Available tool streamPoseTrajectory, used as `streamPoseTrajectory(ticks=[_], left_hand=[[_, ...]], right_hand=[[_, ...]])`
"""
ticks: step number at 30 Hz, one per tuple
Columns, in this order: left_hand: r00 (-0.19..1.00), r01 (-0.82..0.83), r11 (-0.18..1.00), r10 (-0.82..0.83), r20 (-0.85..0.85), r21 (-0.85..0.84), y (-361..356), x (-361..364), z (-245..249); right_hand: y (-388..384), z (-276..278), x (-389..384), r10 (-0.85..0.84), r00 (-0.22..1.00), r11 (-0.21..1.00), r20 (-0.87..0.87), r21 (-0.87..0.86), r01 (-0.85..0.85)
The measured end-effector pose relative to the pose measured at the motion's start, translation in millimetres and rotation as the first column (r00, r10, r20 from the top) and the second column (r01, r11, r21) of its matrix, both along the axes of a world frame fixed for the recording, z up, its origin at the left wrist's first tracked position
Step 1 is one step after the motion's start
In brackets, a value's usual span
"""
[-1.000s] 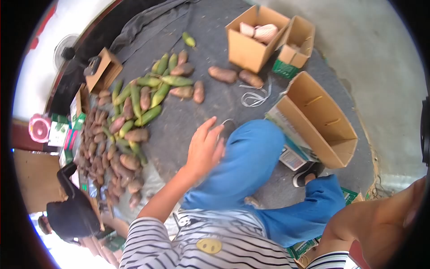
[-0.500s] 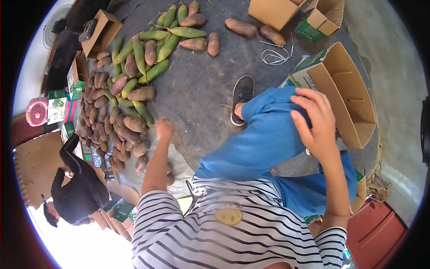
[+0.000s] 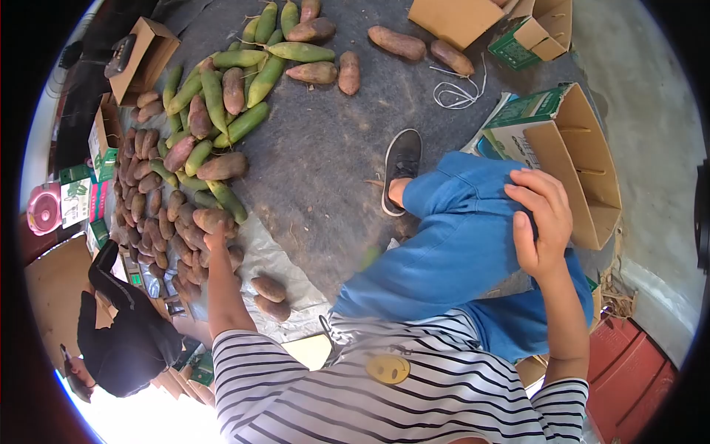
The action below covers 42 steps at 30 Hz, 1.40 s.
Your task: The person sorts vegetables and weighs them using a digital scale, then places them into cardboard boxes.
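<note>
My left hand point(image 3: 215, 237) reaches into the pile at the edge of the plastic sheet, touching a reddish-brown root vegetable point(image 3: 210, 219); its fingers are mostly hidden, so their grip cannot be made out. Around it lie several more brown roots point(image 3: 168, 228), and just above are long green radishes point(image 3: 228, 201). My right hand point(image 3: 543, 220) rests on the blue trousers at my raised knee, fingers slightly bent and apart, holding nothing. Beside that knee stands an opened cardboard carton point(image 3: 584, 166) tipped on its side.
Two brown roots point(image 3: 270, 288) lie apart on the pale plastic sheet point(image 3: 296, 277). White string point(image 3: 457, 95) is on the dark floor near two more roots. Other cartons point(image 3: 451, 21) stand at the back. A co-worker in black point(image 3: 126, 333) bends at the left.
My left hand has moved left and slightly down, from above the floor to the brown roots. The right hand stays at my knee. My view has shifted slightly.
</note>
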State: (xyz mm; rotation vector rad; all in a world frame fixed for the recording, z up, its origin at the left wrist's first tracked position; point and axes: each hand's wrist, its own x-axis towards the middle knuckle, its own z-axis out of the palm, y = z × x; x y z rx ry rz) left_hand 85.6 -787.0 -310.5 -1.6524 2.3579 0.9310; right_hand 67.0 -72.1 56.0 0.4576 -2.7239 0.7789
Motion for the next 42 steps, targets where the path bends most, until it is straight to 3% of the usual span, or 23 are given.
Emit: streamPoseTrajectory(ticks=[3, 4, 11, 15, 18, 23, 24, 25, 26, 27, 28, 30, 32, 34, 37, 39, 40, 41, 42], left_hand=[[0.963, -0.265, 0.958, 0.258, 0.074, 0.106, 42.9, -14.2, 39.0], [0.958, -0.287, 0.939, 0.283, 0.049, 0.189, 51.5, -17.0, 47.6], [0.868, -0.495, 0.861, 0.484, 0.114, 0.112, 46.3, -37.5, 17.2], [0.832, -0.554, 0.799, 0.541, 0.121, 0.235, 33.1, -40.5, 4.0], [0.818, -0.572, 0.799, 0.572, 0.059, 0.187, 41.1, -41.6, 7.2], [0.821, -0.444, 0.875, 0.484, -0.302, 0.195, 93.8, -17.4, -7.2], [0.863, -0.445, 0.886, 0.463, -0.201, 0.13, 105.9, -13.4, -10.2], [0.904, -0.332, 0.937, 0.349, -0.247, 0.109, 117.4, -3.2, -24.3], [0.951, -0.283, 0.945, 0.255, -0.176, -0.161, 152.1, -1.5, -23.3], [0.96, -0.18, 0.966, 0.131, -0.247, -0.185, 180.3, 4.2, -26.5], [0.955, -0.074, 0.98, 0.015, -0.298, -0.185, 207.8, 6.3, -26.6], [0.926, 0.111, 0.994, -0.096, -0.366, 0.02, 283.4, -9.3, 10.6], [0.893, 0.359, 0.921, -0.292, -0.344, 0.151, 325.3, -24.1, 1.9], [0.817, 0.501, 0.769, -0.268, -0.51, 0.398, 353.6, -39.1, -4.8], [0.69, 0.692, 0.705, -0.584, -0.428, 0.154, 338.0, -87.0, 23.9], [0.677, 0.651, 0.747, -0.651, -0.342, -0.134, 296.5, -118.6, 41.2], [0.682, 0.543, 0.748, -0.658, -0.318, -0.382, 258.3, -130.0, 16.2], [0.738, 0.385, 0.871, -0.49, -0.464, -0.307, 201.0, -142.3, -24.8], [0.883, 0.2, 0.925, -0.313, -0.349, -0.323, 169.1, -151.5, -25.0]], right_hand=[[-5.2, 1.0, -4.0, 0.009, 1.0, 1.0, 0.014, 0.027, -0.01], [-7.1, 1.3, -5.5, 0.01, 1.0, 0.999, 0.018, 0.038, -0.011], [-17.3, 3.9, -14.8, 0.032, 0.999, 0.997, 0.037, 0.068, -0.034], [-19.4, 3.1, -16.2, 0.022, 0.999, 0.998, 0.044, 0.059, -0.025], [-21.1, 2.4, -16.9, 0.019, 0.999, 0.998, 0.049, 0.056, -0.021], [-22.2, 2.6, -21.0, 0.031, 0.998, 0.999, 0.051, 0.041, -0.033], [-22.5, 2.5, -21.7, 0.035, 0.998, 0.999, 0.045, 0.037, -0.036], [-22.6, 2.1, -21.5, 0.036, 0.999, 0.999, 0.04, 0.034, -0.037], [-22.6, 1.6, -21.4, 0.036, 0.999, 0.999, 0.04, 0.03, -0.038], [-22.6, 1.3, -21.4, 0.037, 0.999, 0.999, 0.039, 0.028, -0.039], [-21.7, 1.5, -21.4, 0.039, 0.998, 0.999, 0.038, 0.028, -0.041], [-18.7, 0.6, -20.6, 0.035, 0.999, 0.999, 0.033, 0.029, -0.036], [-17.9, -1.0, -19.3, 0.033, 0.999, 0.999, 0.029, 0.028, -0.034], [-17.4, -0.6, -18.2, 0.028, 0.999, 0.999, 0.027, 0.031, -0.029], [-17.0, -1.3, -17.3, 0.02, 0.999, 0.999, 0.031, 0.038, -0.021], [-18.3, -1.8, -17.2, 0.018, 0.999, 0.999, 0.031, 0.037, -0.02], [-19.2, -1.8, -17.4, 0.018, 0.999, 0.999, 0.033, 0.038, -0.019], [-20.1, -2.0, -17.7, 0.02, 0.999, 0.999, 0.038, 0.042, -0.022], [-20.9, -1.8, -18.4, 0.022, 0.999, 0.999, 0.041, 0.047, -0.023]])
